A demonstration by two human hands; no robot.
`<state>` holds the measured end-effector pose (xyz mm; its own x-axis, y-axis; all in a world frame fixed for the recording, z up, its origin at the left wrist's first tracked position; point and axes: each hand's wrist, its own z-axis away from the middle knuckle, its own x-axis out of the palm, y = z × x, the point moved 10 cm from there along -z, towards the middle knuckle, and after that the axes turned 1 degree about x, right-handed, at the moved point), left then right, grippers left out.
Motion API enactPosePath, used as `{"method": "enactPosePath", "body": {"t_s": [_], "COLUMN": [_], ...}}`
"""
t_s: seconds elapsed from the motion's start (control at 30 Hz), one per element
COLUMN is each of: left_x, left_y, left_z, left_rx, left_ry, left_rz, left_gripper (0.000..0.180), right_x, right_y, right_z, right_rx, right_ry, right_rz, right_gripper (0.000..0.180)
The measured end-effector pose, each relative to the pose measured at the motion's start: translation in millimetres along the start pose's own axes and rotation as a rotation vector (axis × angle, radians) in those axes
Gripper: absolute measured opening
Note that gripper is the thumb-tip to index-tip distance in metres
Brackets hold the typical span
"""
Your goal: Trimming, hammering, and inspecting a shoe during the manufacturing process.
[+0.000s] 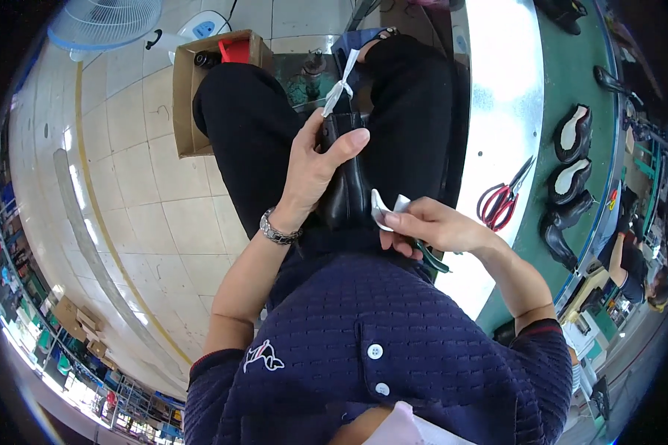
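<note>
I look down through my remote feed on a floor (189, 174) of pale tiles across the left, with a yellow line (79, 96) along it, white glints of light, and a blue-rimmed fan (107, 26) at far left. A long worktop (497, 96), part shiny and pale, part green, fills my right. Cluttered shelves (22, 289) line the left edge, above a bright strip (24, 348) I can't identify.

Up between ten and eleven o'clock, a blue-rimmed fan (105, 22); nearer in, a cardboard box (187, 111)! Red-handled scissors (509, 191) lie at three o'clock, and dark shoes (569, 181) line the green surface (564, 81) around two.
</note>
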<state>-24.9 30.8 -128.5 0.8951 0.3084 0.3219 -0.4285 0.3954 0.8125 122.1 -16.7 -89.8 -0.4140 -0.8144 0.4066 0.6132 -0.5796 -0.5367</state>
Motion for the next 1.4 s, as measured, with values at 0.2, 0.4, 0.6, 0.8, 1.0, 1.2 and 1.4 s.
{"method": "enactPosePath", "body": {"t_s": [0.2, 0.4, 0.6, 0.8, 1.0, 1.2, 1.4], "left_x": [-3, 2, -12, -16, -25, -19, -12], "left_y": [-4, 4, 0, 1, -9, -6, -2], "left_z": [9, 19, 9, 4, 5, 13, 15], "left_rx": [0.193, 0.268, 0.201, 0.158, 0.181, 0.224, 0.236], "left_ry": [0.069, 0.033, 0.106, 0.101, 0.063, 0.036, 0.083], "left_rz": [-0.197, -0.243, -0.188, -0.104, -0.169, -0.244, -0.243], "left_gripper": [0.045, 0.043, 0.041, 0.042, 0.044, 0.042, 0.04], "right_x": [3, 3, 8, 13, -2, 15, 5], "right_y": [0, -24, -16, -42, -22, -5, -21], "right_z": [-2, 5, -5, 4, -4, -19, -10], "right_rx": [0.09, 0.104, -0.014, -0.128, -0.202, -0.043, 0.09], "right_ry": [-0.03, 0.139, 0.33, 0.625, 0.377, 0.012, 0.037], "right_rz": [0.186, 0.764, 0.515, 0.814, 0.479, 0.033, 0.376], "right_gripper": [0.069, 0.065, 0.066, 0.06, 0.067, 0.067, 0.07]}}
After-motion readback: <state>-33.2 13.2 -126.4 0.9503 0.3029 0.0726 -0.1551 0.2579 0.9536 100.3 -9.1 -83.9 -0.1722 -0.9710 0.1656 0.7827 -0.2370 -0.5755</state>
